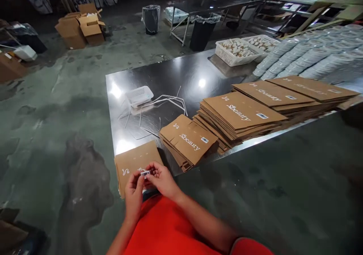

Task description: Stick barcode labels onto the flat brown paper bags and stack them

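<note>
My left hand [134,193] and my right hand [160,179] meet close to my body, both pinching a small white barcode sticker [145,173]. Just beyond them a flat brown cardboard box [133,160] lies at the near corner of the shiny metal table [176,73]. To its right a fanned row of flattened brown "beauty" boxes [241,113] stretches along the table's front edge, each with a barcode label stuck on. The nearest stack [188,138] is about a hand's width from my right hand.
A white plastic tray [139,95] and loose white strapping bands [167,102] lie mid-table. White baskets [236,51] and stacks of white bowls [309,54] stand at the far right. Two black bins [202,30], another table and open cartons [82,28] stand on the floor beyond.
</note>
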`<state>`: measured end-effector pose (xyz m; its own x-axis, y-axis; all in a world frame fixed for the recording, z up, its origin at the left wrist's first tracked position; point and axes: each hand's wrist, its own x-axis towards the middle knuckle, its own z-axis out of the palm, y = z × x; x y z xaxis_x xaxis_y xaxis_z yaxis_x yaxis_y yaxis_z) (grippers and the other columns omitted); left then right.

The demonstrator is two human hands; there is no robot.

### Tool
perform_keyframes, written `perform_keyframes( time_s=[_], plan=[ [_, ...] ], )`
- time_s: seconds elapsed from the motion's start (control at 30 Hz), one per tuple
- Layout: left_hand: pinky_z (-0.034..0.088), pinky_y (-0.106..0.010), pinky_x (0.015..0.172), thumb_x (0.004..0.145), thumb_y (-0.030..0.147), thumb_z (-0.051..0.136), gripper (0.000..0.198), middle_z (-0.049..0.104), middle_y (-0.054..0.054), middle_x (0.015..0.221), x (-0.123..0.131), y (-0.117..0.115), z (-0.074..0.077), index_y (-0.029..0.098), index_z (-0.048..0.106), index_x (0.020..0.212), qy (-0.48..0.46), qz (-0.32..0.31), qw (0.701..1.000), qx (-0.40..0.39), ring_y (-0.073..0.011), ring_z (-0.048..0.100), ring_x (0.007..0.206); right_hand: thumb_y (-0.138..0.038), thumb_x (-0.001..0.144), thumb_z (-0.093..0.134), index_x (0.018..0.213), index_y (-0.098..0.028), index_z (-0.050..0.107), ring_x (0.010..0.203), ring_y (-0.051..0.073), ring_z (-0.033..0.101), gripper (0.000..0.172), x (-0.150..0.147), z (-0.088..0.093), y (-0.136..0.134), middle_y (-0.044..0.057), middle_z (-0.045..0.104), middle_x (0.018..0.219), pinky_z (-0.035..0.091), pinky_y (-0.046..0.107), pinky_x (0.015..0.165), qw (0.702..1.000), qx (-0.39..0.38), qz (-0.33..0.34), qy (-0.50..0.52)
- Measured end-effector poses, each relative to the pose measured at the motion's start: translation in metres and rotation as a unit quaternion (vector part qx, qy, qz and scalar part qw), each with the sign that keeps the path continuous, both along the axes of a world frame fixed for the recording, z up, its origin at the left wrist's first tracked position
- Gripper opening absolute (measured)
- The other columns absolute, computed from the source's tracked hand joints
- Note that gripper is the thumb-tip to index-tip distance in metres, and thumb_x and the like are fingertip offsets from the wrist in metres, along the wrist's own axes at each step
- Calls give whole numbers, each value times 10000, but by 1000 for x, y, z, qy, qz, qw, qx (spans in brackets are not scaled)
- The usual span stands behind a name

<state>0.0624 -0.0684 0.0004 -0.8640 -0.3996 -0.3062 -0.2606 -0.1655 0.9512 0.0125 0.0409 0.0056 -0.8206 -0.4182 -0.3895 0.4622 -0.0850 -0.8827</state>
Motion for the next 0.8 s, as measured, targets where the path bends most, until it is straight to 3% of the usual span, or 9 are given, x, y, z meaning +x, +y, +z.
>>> perform_keyframes(
  time_s=[0.07,0.13,0.37,0.53,0.63,0.8],
  plan=[
    [491,-263,704,698,451,708,360,654,-57,888,3,-1,-4,160,641,898,-3,-8,999,37,-183,598,799,-302,663,650,871,-183,557,643,117,560,257,-1,-4,3,-10,585,751,483,251,600,1000,1,-1,4],
    [481,-249,675,688,444,718,333,640,-44,812,5,0,-6,153,632,825,-4,-15,999,45,-168,585,746,-294,652,671,850,-169,577,654,113,552,253,-3,-7,7,-8,591,734,468,248,628,999,17,2,29],
    [419,-232,600,766,498,619,347,526,4,643,6,6,-11,170,549,676,-9,-30,999,-10,-137,482,625,-325,709,624,779,-159,583,590,99,489,185,-2,-15,8,-11,553,659,403,228,560,993,85,-3,80],
    [343,-234,510,722,611,588,491,431,12,521,4,1,-21,181,463,519,-72,-39,995,-63,-126,401,530,-339,740,587,743,-162,581,626,121,492,178,-24,-37,9,11,562,700,422,243,582,982,146,-34,116],
    [370,-236,528,681,631,612,504,447,12,524,1,-5,-36,170,483,523,-90,-34,995,-36,-126,426,539,-278,746,560,675,-158,558,694,142,515,139,-55,-56,11,26,551,740,448,271,668,953,249,-72,156],
    [414,-245,505,570,665,676,531,485,17,518,-4,-16,-64,153,536,571,-137,2,989,60,-129,475,506,-199,750,578,632,-144,584,788,153,526,131,-92,-73,5,52,552,819,433,277,763,891,413,-11,186]
  ],
)
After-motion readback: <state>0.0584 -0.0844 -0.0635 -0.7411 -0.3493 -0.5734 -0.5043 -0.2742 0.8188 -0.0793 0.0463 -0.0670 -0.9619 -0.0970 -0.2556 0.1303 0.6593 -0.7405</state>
